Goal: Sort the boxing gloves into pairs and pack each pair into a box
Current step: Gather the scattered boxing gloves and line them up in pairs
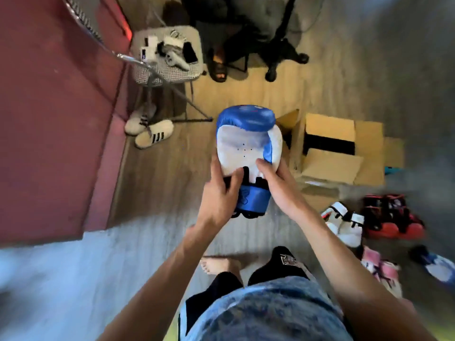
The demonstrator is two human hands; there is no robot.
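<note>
I hold a blue and white boxing glove (246,141) in front of me, palm side up, above the wooden floor. My left hand (219,193) grips its cuff from the left, thumb on the white palm. My right hand (278,185) grips the wrist from the right. An open cardboard box (330,148) sits on the floor just right of the glove. More gloves lie at the right: a white pair (344,225), a red and black pair (391,217), a pink one (381,269) and another blue and white one (435,264).
A dark red sofa (54,107) fills the left side. A small stool (167,57) with gadgets stands behind a metal stand (157,72). White slippers (150,129) lie near it. A seated person's sandalled foot (218,67) and an office chair base (278,55) are at the back.
</note>
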